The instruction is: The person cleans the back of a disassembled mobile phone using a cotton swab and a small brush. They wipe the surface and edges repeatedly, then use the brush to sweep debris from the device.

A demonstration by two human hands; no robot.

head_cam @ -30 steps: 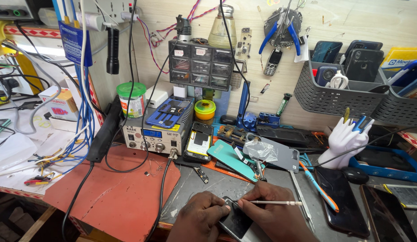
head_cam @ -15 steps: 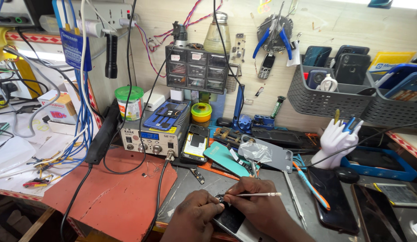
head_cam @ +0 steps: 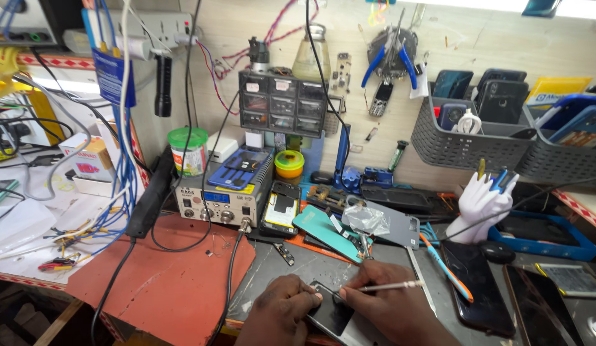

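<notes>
— Where was the thing you worked on?

— The small dark flat phone with the glossy black face (head_cam: 332, 315) lay at the near edge of the grey metal bench (head_cam: 310, 266), just in front of me, between my two hands. Its long axis ran slanted, from far-left to near-right.

— And your hands?

— My left hand (head_cam: 282, 314) rested on the left side of the phone, the fingers curled down and closed on its edge, the fingertip touching the far-left corner. My right hand (head_cam: 391, 311) was on the right side. Its fingers were pinched shut around a thin silver metal tool with a pale handle (head_cam: 384, 288). The tool lay almost level, the handle to the right and the tip to the left, at the far edge of the phone, close to my left fingertip.

— Which hand was nearer to that corner?

— Both were very near. I cannot tell whether the tip touched the phone.

— What was around?

— A red rubber mat (head_cam: 176, 269) lay to the left, and a white hand-shaped holder (head_cam: 480, 205) stood far to the right.
</notes>
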